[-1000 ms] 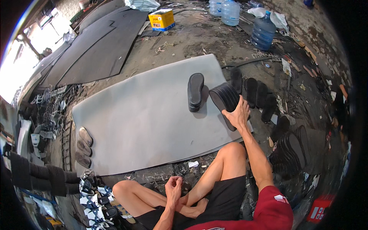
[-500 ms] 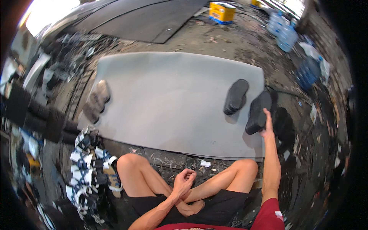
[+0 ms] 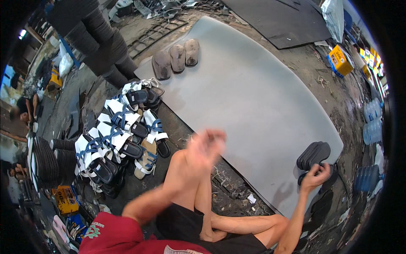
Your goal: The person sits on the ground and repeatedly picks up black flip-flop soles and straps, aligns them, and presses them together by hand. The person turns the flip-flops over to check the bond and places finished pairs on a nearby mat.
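Over the mat's near edge my left hand (image 3: 207,146) is lifted, smeared by motion, with no object visible in it. At the right end of the grey mat (image 3: 253,101) my right hand (image 3: 316,177) hovers, fingers loosely bent and apart. Just beyond it lies a stack of black shoe soles (image 3: 313,155). More dark soles (image 3: 332,175) show partly behind the hand, which hides much of them. Three worn brown foot-shaped pieces (image 3: 177,58) lie side by side at the mat's far left corner.
A heap of white, blue and black sandals (image 3: 122,135) sits left of my knees. Tall dark stacks (image 3: 95,36) rise behind it. A yellow box (image 3: 339,61) and clear blue water bottles (image 3: 372,129) stand at right. Another person (image 3: 27,108) is at the far left.
My view has swung left, bringing the sandal heap into fuller view. My left hand has risen from my lap. My right hand has let go of the stack of soles it held.
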A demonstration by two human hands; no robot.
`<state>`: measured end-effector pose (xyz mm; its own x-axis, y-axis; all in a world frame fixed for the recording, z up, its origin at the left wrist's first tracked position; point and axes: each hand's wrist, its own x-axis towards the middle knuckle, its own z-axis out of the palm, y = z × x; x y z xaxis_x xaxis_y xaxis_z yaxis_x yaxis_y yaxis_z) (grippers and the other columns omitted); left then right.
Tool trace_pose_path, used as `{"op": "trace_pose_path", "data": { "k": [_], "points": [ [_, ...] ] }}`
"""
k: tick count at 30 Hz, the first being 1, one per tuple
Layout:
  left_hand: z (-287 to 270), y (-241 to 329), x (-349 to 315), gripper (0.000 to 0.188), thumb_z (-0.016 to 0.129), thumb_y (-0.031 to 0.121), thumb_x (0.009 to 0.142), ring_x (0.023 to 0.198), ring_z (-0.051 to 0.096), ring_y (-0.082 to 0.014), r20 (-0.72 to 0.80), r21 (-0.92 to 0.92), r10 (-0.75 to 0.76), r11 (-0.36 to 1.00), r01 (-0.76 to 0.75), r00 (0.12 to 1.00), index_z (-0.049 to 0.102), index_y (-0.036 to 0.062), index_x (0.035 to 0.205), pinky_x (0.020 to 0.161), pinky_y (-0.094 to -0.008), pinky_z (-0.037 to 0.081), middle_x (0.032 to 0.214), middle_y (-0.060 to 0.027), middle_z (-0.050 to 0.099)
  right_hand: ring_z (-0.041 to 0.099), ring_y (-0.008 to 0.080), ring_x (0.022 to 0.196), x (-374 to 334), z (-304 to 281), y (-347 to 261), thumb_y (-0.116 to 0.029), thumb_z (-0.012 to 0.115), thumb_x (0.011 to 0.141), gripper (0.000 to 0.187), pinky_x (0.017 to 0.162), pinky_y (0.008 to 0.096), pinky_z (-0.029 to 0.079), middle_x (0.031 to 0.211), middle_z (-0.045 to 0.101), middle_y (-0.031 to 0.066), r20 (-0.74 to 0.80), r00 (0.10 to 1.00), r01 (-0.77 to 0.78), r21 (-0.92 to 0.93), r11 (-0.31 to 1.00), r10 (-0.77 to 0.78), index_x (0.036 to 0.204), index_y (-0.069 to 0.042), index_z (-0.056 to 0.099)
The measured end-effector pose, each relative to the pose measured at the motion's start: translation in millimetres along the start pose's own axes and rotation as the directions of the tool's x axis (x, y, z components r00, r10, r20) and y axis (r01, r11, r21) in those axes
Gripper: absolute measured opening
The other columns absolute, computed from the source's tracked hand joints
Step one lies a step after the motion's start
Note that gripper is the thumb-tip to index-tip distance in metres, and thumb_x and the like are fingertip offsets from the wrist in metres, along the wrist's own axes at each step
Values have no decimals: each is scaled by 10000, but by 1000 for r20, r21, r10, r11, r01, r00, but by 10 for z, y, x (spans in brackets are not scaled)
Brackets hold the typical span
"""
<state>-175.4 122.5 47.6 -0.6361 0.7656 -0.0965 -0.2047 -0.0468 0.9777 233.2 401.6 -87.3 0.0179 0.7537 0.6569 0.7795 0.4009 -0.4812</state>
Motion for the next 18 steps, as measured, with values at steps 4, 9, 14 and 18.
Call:
{"op": "trace_pose_path", "data": {
  "k": [4, 9, 14, 18],
  "points": [
    [-1232, -438, 2343, 287, 730, 170, 966, 990, 690, -199, -342, 434, 347, 883, -180, 873, 685, -12, 1183, 912, -352, 557, 1078, -118, 737, 541, 395, 1342, -789, 673, -1519, -194, 746, 928, 498, 1199, 495, 378, 1383, 601, 216, 603, 773, 60, 241, 969, -198, 1372, -12, 612],
    [-2804, -1004, 3905, 626, 798, 333, 851, 1236, 692, -420, -566, 741, 119, 507, 440, 816, 640, -81, 1293, 1033, -451, 558, 1267, -295, 720, 361, 399, 1529, -1591, 1366, -2359, -448, 647, 996, 645, 1272, 629, 223, 1622, 426, 203, 693, 685, 252, 66, 965, -226, 1542, -126, 527],
    [-3099, -1513, 4486, 849, 819, 345, 856, 1386, 596, -400, -790, 583, 77, 400, 708, 608, 465, -93, 1491, 1164, -501, 483, 1507, -319, 569, 296, 393, 1559, -1646, 1427, -2381, -491, 594, 1005, 656, 1276, 655, 190, 1657, 370, 177, 710, 682, 272, -27, 962, -173, 1568, -172, 492],
    [-2757, -1799, 4786, 830, 845, 332, 842, 1365, 603, -385, -889, 450, 69, 306, 839, 452, 488, -81, 1468, 1140, -515, 487, 1503, -276, 585, 344, 374, 1533, -1620, 1425, -2347, -503, 625, 973, 647, 1264, 663, 227, 1619, 419, 157, 696, 706, 247, -73, 966, -128, 1532, -191, 538]
  ]
}}
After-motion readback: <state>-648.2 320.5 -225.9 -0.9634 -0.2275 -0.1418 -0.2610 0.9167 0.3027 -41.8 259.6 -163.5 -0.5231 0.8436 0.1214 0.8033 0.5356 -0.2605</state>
